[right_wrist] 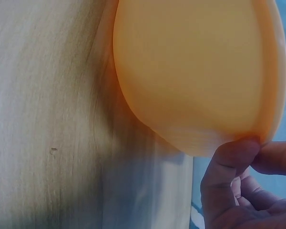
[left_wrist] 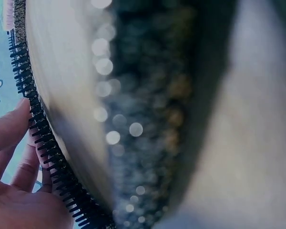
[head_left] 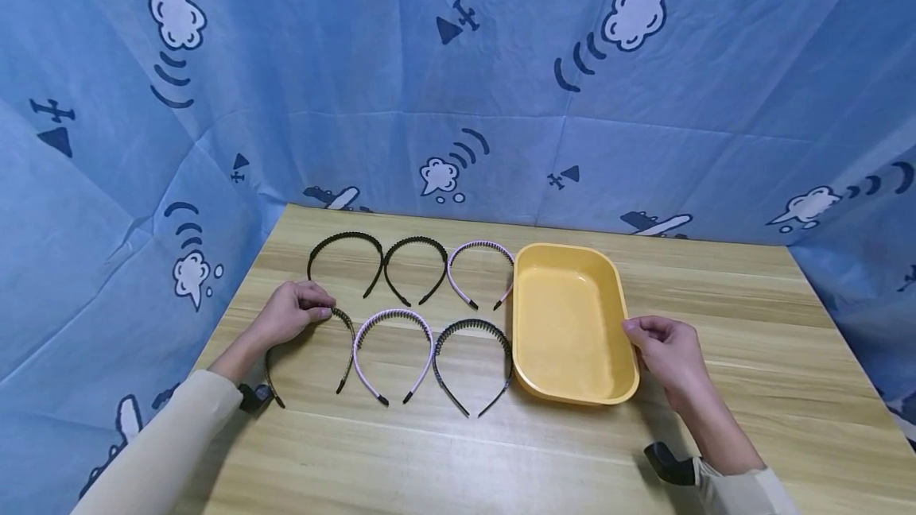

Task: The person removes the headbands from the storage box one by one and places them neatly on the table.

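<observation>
My left hand [head_left: 289,314] pinches the top of a dark glittery toothed headband [head_left: 352,334] at the front left. In the left wrist view thumb and fingers lie on either side of its toothed band [left_wrist: 47,150]; one arm of it looms blurred up close. A lilac headband [head_left: 393,313] lies just right of it, with a dark toothed headband [head_left: 472,323] beyond. With thumb and curled fingers, my right hand [head_left: 669,348] grips the right rim of a yellow plastic basin [head_left: 568,324], which has nothing in it.
Behind lies a second row: a black headband [head_left: 346,235], another black headband [head_left: 415,240] and a lilac headband [head_left: 481,244] whose right side reaches the basin. All sit on a wood-grain table [head_left: 751,340], backed by a blue patterned cloth [head_left: 501,102].
</observation>
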`<action>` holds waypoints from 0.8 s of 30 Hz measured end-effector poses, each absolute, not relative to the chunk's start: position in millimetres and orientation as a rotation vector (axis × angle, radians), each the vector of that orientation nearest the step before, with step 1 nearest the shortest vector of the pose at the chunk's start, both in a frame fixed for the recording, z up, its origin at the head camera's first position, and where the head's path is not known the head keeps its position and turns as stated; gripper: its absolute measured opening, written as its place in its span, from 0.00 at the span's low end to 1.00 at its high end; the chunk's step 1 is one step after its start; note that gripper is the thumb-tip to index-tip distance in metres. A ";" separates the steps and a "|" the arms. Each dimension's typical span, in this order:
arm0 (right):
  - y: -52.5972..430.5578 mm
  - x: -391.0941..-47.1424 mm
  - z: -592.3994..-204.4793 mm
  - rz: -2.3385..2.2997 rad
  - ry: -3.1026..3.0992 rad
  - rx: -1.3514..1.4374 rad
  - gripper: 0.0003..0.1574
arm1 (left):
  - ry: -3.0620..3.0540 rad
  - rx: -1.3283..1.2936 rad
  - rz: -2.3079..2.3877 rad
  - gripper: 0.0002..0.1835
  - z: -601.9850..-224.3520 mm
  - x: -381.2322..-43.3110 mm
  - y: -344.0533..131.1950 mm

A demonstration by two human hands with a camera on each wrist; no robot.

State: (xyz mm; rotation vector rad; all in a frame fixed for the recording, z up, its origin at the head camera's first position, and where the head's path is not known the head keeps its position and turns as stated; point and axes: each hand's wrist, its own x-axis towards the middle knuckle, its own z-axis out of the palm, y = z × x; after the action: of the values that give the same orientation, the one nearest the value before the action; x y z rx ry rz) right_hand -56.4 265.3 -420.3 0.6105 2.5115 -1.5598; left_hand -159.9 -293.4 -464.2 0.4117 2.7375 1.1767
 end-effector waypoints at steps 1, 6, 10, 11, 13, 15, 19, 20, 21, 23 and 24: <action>265.4 -56.3 -420.4 -1.562 2.510 0.614 0.25 | 2.737 0.410 1.182 0.09 -464.0 -159.8 -293.4; 266.2 -55.4 -421.0 -1.558 2.503 0.631 0.27 | 2.748 0.358 1.200 0.10 -462.7 -157.9 -293.6; 267.2 -54.4 -421.8 -1.540 2.503 0.640 0.30 | 2.747 0.297 1.212 0.13 -460.7 -156.5 -295.0; 267.5 -54.3 -422.0 -1.536 2.504 0.641 0.30 | 2.745 0.287 1.214 0.14 -460.0 -156.0 -295.3; 268.0 -54.1 -422.8 -1.534 2.508 0.641 0.30 | 2.747 0.276 1.218 0.15 -459.6 -155.3 -296.2; 268.5 -53.9 -423.6 -1.538 2.510 0.637 0.30 | 2.759 0.268 1.225 0.16 -459.1 -153.9 -296.0; 268.7 -53.5 -424.3 -1.545 2.517 0.632 0.30 | 2.803 0.277 1.244 0.16 -456.3 -149.7 -293.5; 268.7 -53.4 -424.2 -1.546 2.518 0.632 0.29 | 2.816 0.280 1.247 0.16 -455.0 -148.4 -292.3; 268.5 -53.3 -423.9 -1.544 2.520 0.632 0.29 | 2.824 0.283 1.251 0.16 -453.5 -147.2 -291.3; 268.1 -53.2 -423.3 -1.540 2.525 0.633 0.29 | 2.845 0.276 1.240 0.15 -450.3 -144.6 -288.7; 268.1 -53.2 -423.1 -1.541 2.526 0.633 0.29 | 2.855 0.273 1.230 0.15 -448.6 -143.3 -287.1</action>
State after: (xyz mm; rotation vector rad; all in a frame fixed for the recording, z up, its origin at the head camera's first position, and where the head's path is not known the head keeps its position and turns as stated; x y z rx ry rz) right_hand -53.2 268.1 -423.1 0.6334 2.5262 -1.5406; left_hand -143.3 -287.1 -448.6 0.2728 2.8547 1.2305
